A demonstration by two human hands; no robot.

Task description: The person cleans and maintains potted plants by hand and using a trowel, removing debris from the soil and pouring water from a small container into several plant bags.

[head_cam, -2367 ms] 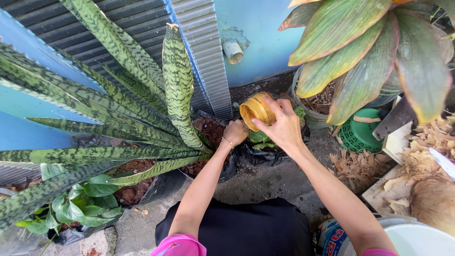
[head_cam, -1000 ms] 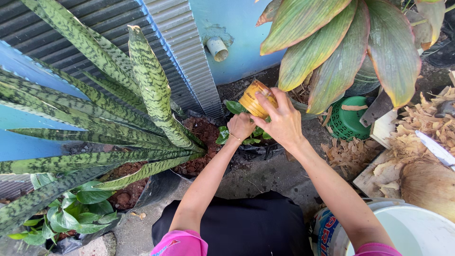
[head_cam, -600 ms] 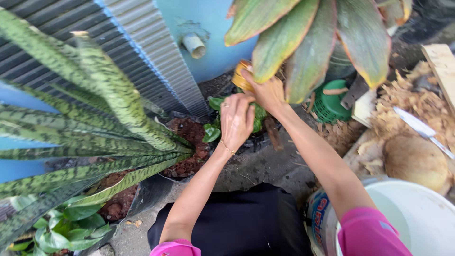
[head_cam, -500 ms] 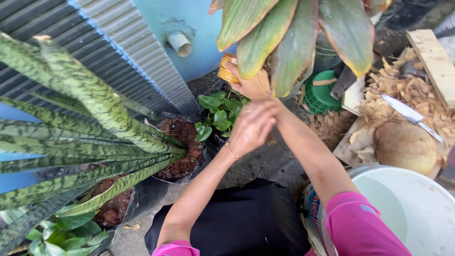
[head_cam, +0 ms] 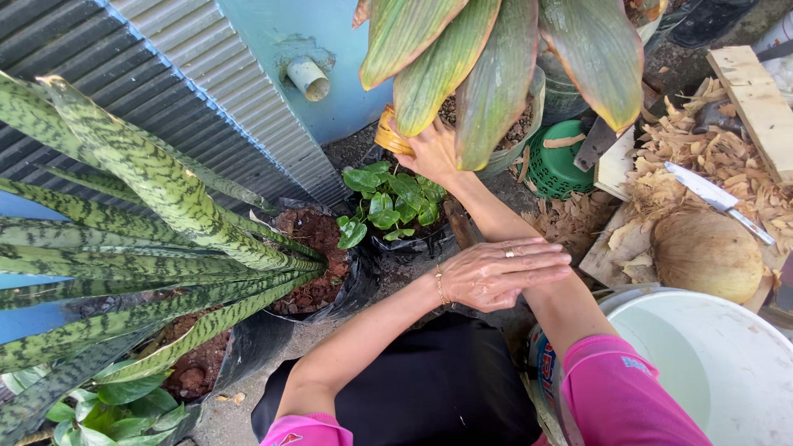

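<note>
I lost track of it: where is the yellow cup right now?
The yellow cup is at top centre of the head view, in the right hand, tucked under the broad leaves.

Two hands are seen: the left hand [head_cam: 504, 272] at centre frame and the right hand [head_cam: 431, 149] above it. One yellow cup [head_cam: 388, 136] is counted at upper centre. One white pipe stub [head_cam: 307, 77], one green basket [head_cam: 555, 161], one knife [head_cam: 717, 198], one coconut [head_cam: 707, 254] and one white bucket [head_cam: 727, 363] are counted. One small leafy plant [head_cam: 388, 198] is seen at centre.
</note>
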